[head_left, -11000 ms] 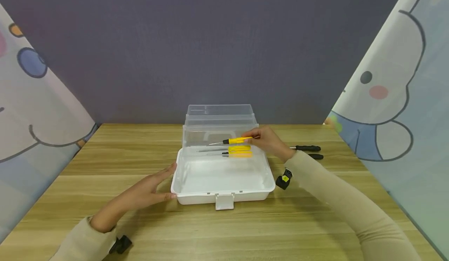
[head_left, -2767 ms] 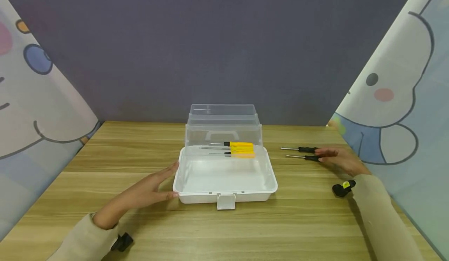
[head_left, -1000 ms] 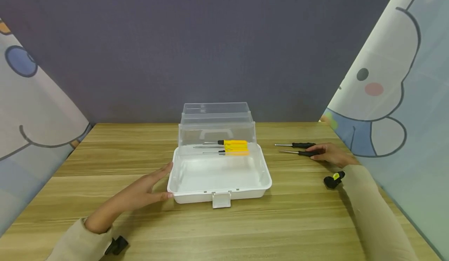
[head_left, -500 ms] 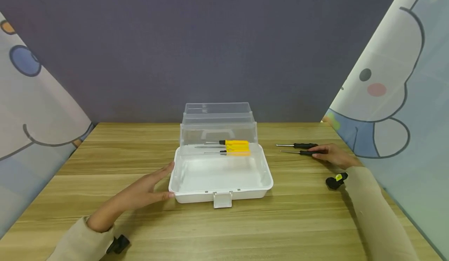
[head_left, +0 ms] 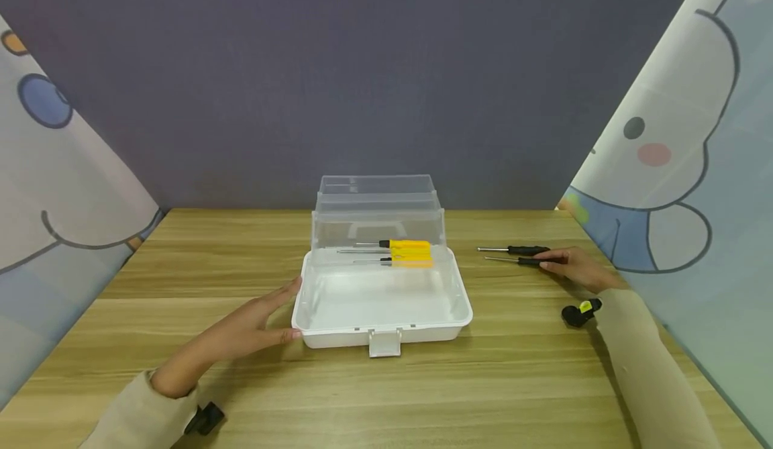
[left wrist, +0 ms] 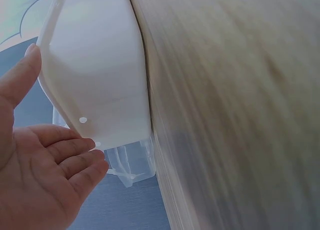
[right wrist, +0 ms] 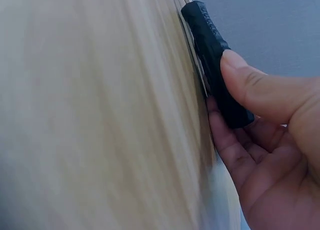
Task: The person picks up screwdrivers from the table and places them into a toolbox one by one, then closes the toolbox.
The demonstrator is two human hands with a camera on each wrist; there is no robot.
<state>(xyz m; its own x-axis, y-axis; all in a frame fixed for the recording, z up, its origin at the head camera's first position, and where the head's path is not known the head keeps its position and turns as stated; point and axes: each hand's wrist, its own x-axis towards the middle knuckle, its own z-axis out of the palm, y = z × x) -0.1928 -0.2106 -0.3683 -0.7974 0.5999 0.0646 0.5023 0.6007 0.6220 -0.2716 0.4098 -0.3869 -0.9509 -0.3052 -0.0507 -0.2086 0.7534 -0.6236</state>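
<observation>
A white toolbox [head_left: 386, 338] with its clear lid [head_left: 377, 201] raised stands mid-table. Toward its back lie several yellow-handled screwdrivers [head_left: 410, 244], partly seen through clear plastic. My left hand [head_left: 253, 328] rests with straight fingers and thumb against the box's left side; the left wrist view shows them touching its rim. At the right, my right hand [head_left: 576, 268] pinches the handle of the nearer black screwdriver [right wrist: 212, 59] between thumb and fingers, its shaft pointing left, low at the tabletop. Another black screwdriver [head_left: 525, 250] lies just behind it.
The wooden table [head_left: 423, 395] runs back to a dark grey wall [head_left: 386, 86]. Cartoon-printed panels [head_left: 670, 127] flank it on both sides. A white latch [head_left: 384, 343] hangs from the box's front.
Eleven seconds ago my right hand held a yellow screwdriver over the box; it has since moved right to the black screwdrivers. My left hand has stayed at the box.
</observation>
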